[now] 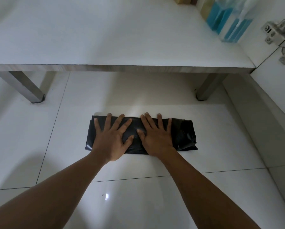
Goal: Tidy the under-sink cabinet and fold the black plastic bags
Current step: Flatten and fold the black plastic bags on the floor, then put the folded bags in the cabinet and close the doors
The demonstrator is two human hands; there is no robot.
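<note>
We look down on a floor of large glossy white tiles [138, 204], crossed by thin dark grout lines and carrying a small bright glare spot near the bottom. Above it runs the white base panel of the under-sink cabinet [105, 38], with a wood-grain front edge, raised off the tiles on a grey metal leg at the left [27, 86] and another at the right [204, 91].

The black plastic bag [186, 134] lies on the floor tiles just in front of the cabinet, between the two legs, folded into a long flat band. Its right end is crumpled and layered.

Both of our bare forearms reach in from the bottom edge. The left hand [112, 139] lies palm-down on the left half of the bag, fingers straight and fanned wide. The right hand [156, 139] lies flat beside it on the middle of the bag, fingers likewise splayed. The two thumbs nearly meet, and neither hand grasps anything.

At the right, the white cabinet door [279, 90] stands open, and a metal hinge [277, 33] joins it to the side wall. Clear bottles of blue liquid [234, 28] stand at the right rear of the base panel, blurred. Behind them is a yellowish container [206, 9], too blurred to identify.
</note>
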